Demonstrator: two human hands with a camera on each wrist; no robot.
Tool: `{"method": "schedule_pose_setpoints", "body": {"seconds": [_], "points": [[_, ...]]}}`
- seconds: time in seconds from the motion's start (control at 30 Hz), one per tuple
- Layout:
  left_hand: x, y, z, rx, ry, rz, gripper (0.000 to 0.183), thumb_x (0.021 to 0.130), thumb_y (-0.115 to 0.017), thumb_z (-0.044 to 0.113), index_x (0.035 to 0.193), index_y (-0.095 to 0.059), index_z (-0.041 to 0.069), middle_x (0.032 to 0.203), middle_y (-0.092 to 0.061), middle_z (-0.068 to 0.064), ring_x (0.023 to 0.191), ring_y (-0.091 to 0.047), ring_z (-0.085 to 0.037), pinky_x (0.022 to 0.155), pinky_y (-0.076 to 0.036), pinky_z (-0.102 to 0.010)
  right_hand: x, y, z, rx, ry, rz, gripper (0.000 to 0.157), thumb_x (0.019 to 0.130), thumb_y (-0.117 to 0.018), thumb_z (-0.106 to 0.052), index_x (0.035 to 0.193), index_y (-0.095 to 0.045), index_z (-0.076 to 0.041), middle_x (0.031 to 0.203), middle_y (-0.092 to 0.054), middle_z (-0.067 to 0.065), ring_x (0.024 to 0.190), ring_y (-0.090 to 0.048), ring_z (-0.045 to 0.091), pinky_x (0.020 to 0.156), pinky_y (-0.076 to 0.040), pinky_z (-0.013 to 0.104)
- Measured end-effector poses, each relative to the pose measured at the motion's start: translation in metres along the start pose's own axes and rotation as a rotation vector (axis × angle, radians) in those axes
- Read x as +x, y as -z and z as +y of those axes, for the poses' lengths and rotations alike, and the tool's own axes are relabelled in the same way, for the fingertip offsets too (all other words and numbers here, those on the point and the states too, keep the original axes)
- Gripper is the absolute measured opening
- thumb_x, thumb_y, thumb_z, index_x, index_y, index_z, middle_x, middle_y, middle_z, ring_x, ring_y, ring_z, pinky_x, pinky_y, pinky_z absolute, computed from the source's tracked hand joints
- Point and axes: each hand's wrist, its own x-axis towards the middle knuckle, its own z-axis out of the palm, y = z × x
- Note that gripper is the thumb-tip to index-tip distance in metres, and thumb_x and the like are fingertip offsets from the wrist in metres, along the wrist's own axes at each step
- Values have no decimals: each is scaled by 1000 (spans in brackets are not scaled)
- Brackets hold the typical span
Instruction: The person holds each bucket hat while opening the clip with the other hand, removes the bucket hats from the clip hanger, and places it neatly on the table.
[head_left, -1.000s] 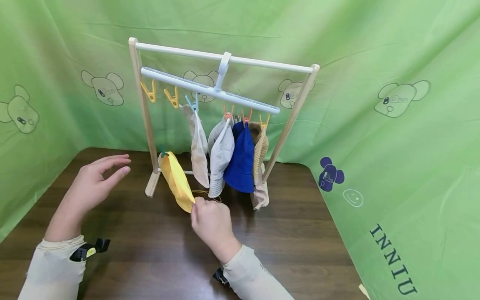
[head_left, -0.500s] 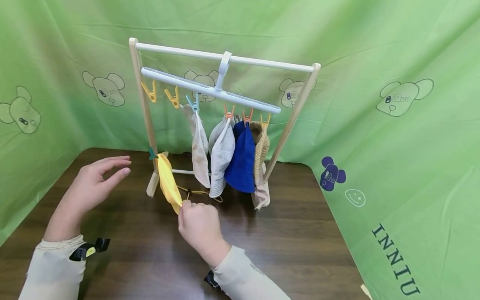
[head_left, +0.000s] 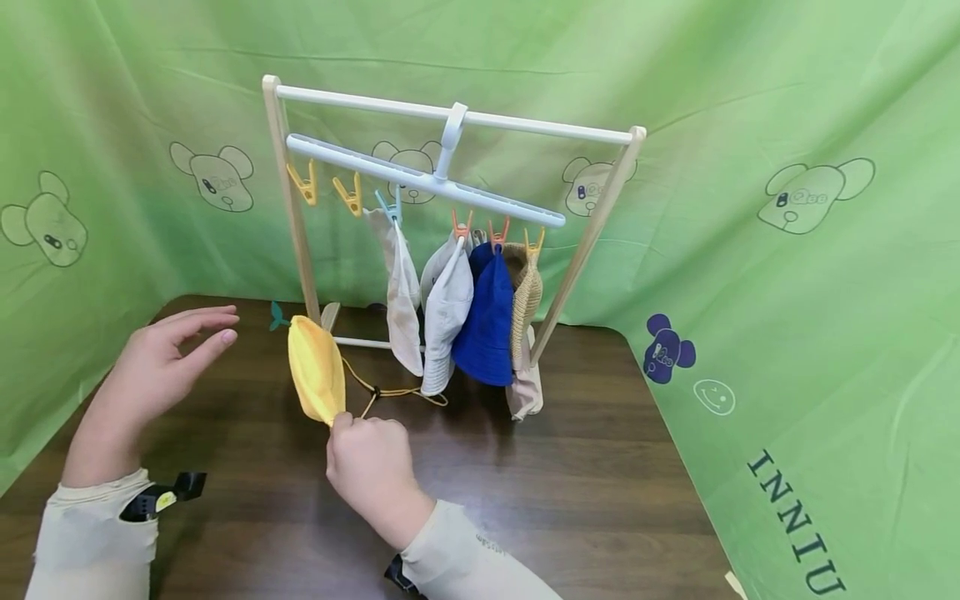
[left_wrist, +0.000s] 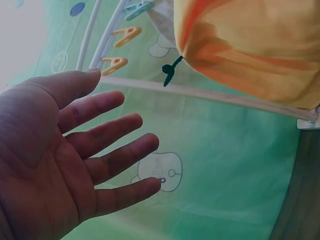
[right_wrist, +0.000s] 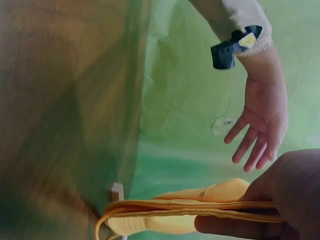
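A yellow hat (head_left: 315,367) with a green sprout (head_left: 278,316) on its crown is held up by my right hand (head_left: 375,468), which pinches its lower edge. The hat's thin yellow cord (head_left: 393,392) trails rightward over the table. In the right wrist view, the fingers hold the edge together with doubled cord (right_wrist: 175,206). To the left of the hat, my left hand (head_left: 161,358) is apart from it, thumb and fingers spread. The left wrist view shows that palm (left_wrist: 45,150) with nothing in it, the hat (left_wrist: 250,45) beyond.
Behind stands a wooden rack (head_left: 296,242) with a pale blue hanger (head_left: 360,164). Clips hold an off-white hat (head_left: 403,308), a light grey hat (head_left: 448,321), a blue hat (head_left: 486,321) and a woven tan hat (head_left: 527,300). Two yellow clips (head_left: 348,196) hang at left. Green curtain encloses the table.
My right hand has carried the yellow hat leftward, turning it so its sprout points left and the cord shows more. The left hand has shifted slightly left.
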Motion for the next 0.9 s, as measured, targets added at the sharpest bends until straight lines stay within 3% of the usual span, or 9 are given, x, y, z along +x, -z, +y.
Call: {"method": "schedule_pose_setpoints", "body": {"seconds": [0.17,0.3,0.47,0.63,0.9], "points": [[-1,3,-1,-11,-17,27,30,102,-65,31,130,-70,20,143,-62,-4,124,-44,13,86,-29,1,1,5,-14,-35,33,-13,28,68,-78,-32,62,-52,-24,46,-50,-12,40,-52,10,38,-24,29],[-2,4,-2,-23,-30,38,30,102,-66,28,130,-71,19,140,-63,-6,118,-39,23,86,-28,3,4,7,-25,-72,54,-32,30,63,-79,-35,61,-50,-25,45,-49,-13,40,-50,9,38,-23,29],[-2,5,-3,-28,-28,34,31,102,-66,29,131,-70,19,140,-63,-6,117,-40,22,86,-29,3,7,6,-38,-87,79,-91,36,63,-80,-42,60,-49,-26,45,-45,-14,38,-48,9,35,-25,30],[-1,3,-1,-3,-21,9,33,103,-64,33,133,-69,20,141,-62,-5,122,-47,8,86,-29,0,12,2,-47,-65,102,-188,38,66,-80,-45,58,-49,-27,45,-43,-14,39,-47,9,33,-28,30],[-1,-2,5,-15,-49,-13,33,103,-65,29,132,-69,14,139,-65,-7,121,-48,7,88,-28,2,20,-7,-56,61,87,-391,32,76,-78,-41,59,-54,-28,48,-47,-13,42,-49,10,32,-30,32]]}}
